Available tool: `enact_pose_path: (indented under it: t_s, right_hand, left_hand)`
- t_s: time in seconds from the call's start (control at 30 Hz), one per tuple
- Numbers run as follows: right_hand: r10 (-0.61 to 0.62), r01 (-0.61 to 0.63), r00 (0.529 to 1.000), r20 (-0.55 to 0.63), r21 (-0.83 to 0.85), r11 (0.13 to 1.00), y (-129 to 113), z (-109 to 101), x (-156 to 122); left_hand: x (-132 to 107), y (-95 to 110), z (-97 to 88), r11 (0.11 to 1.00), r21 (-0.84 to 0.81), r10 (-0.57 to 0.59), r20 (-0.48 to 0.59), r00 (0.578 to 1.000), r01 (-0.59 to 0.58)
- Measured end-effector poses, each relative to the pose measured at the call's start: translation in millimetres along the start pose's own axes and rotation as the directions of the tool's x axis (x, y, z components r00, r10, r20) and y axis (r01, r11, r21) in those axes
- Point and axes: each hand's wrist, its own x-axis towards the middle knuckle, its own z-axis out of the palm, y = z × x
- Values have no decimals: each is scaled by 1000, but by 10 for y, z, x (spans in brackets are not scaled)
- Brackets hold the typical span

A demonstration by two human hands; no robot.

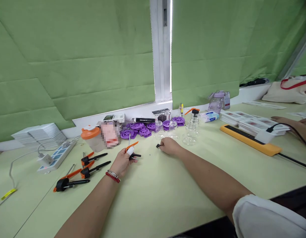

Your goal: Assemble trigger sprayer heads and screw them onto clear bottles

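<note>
My left hand [122,162] is closed around a pump sprayer head [132,150] with an orange lever, a black nozzle and a thin metal tube sticking up. A white cot covers one fingertip. My right hand [168,145] rests on the pale green table [155,195] with its fingers pinched on a small black part [158,145]. Just beyond it stand several small clear glass bottles [190,134].
Three more orange-and-black sprayer heads [87,170] lie at the left, near a power strip [56,155]. Purple plastic wheels [143,129], an orange-lidded jar [92,138] and small boxes line the windowsill. An orange bar [249,140], card stacks and another person's hand [284,121] are at the right.
</note>
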Motion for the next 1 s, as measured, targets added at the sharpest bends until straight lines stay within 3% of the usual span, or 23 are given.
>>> enact_pose_path:
  t_s: [0.07, 0.13, 0.2, 0.37, 0.8, 1.0]
  right_hand:
    - [-135, 135, 991, 2, 46, 990, -118, 8, -68]
    - [-322, 319, 947, 11, 108, 942, -249, 41, -141]
    - [-396, 391, 918, 20, 123, 912, -365, 85, -207]
    - [-414, 404, 909, 47, 140, 904, -493, 140, -310]
    - [-414, 396, 910, -1, 294, 870, -482, 194, -322]
    - [-521, 504, 851, -60, 369, 781, -483, 219, -369]
  left_hand:
    - [-24, 19, 21, 1000, -13, 2, 21, 1000, -2]
    - [-48, 37, 44, 999, -37, 15, 50, 999, -13]
    - [-63, 46, 59, 999, -48, 20, 82, 996, -16]
    - [-55, 35, 54, 999, -28, 23, 112, 993, -20]
    - [-135, 67, 66, 997, 18, 68, 209, 976, -73]
    - [-136, 45, 77, 994, 39, 90, 165, 982, -97]
